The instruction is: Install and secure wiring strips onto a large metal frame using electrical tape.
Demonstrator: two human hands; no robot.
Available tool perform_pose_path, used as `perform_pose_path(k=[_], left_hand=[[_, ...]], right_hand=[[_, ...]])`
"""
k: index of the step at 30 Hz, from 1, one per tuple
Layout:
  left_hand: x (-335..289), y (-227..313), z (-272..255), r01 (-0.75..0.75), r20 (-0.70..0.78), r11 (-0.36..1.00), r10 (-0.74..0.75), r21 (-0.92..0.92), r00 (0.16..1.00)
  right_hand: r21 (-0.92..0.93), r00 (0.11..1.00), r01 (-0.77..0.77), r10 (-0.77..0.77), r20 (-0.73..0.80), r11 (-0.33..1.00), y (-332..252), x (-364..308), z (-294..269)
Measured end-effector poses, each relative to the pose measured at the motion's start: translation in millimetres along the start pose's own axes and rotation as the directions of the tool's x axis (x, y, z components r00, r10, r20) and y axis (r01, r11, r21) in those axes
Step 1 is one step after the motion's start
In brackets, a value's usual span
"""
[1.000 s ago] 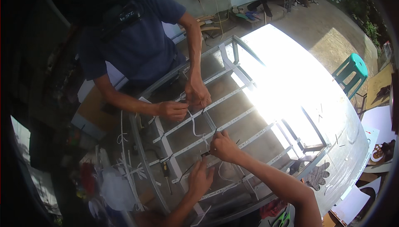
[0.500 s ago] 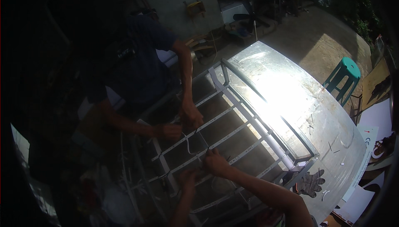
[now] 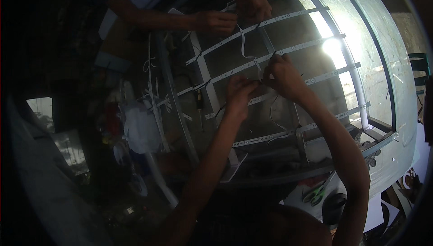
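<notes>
the fingers of the person's bare left hand (image 3: 239, 93) reach forward, slightly bent, their tips almost meeting those of the bare right hand (image 3: 284, 78), whose fingers curl inward with the thumb. something small and dark shows where the tips come together, but it is too small and dim to tell what it is, or which hand grips it.

from the left, a crumpled, pale white plastic bag (image 3: 142, 128) lies in shadow. beside it stands the side bar of a grey metal tube frame (image 3: 180, 115). just inside this bar lies a slim tool with a yellow and black handle (image 3: 199, 101), next to a flat white crossbar (image 3: 202, 65).

further over, near the top, a co-worker's hand (image 3: 216, 22) bends its fingers in a pinch near the upper end of a thin, flat white cable (image 3: 243, 45). the cable hangs in a curve and comes down to just above the person's fingertips. the co-worker's other hand (image 3: 255, 3) is close by, its grasp too dark to tell.

long, narrow white strips (image 3: 302, 46) with dotted marks run across the frame, under and around the person's hands. low on the right are green-handled scissors (image 3: 314, 195); beyond the frame spreads a shiny silver metal tabletop (image 3: 403, 110), and at the edge, a teal plastic stool (image 3: 419, 64).
</notes>
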State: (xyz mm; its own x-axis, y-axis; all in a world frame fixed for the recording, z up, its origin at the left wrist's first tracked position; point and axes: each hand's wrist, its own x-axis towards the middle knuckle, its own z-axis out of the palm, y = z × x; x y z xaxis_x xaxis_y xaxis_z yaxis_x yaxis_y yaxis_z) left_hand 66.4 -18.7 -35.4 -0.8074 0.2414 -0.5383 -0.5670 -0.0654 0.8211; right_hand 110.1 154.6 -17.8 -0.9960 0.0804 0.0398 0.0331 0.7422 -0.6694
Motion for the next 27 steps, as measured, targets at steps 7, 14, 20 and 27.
perform_pose_path(k=[7,14,20,27], left_hand=[[-14,10,2,0.018,0.065,1.000,-0.017,-0.017,0.998],[-15,4,8,-0.038,0.047,0.994,0.042,-0.098,0.998],[-20,7,11,-0.068,0.040,0.988,0.074,-0.135,0.996],[-25,10,14,-0.076,0.031,0.991,0.080,-0.113,0.996]], right_hand=[[0.119,0.999,0.032,-0.031,-0.014,0.992,7,-4,-1],[0.149,0.999,0.026,-0.023,-0.024,0.988,12,-1,-2],[0.162,0.993,-0.036,0.016,0.121,0.986,8,4,-11],[0.183,0.994,-0.044,0.023,0.111,0.982,14,1,-10]])
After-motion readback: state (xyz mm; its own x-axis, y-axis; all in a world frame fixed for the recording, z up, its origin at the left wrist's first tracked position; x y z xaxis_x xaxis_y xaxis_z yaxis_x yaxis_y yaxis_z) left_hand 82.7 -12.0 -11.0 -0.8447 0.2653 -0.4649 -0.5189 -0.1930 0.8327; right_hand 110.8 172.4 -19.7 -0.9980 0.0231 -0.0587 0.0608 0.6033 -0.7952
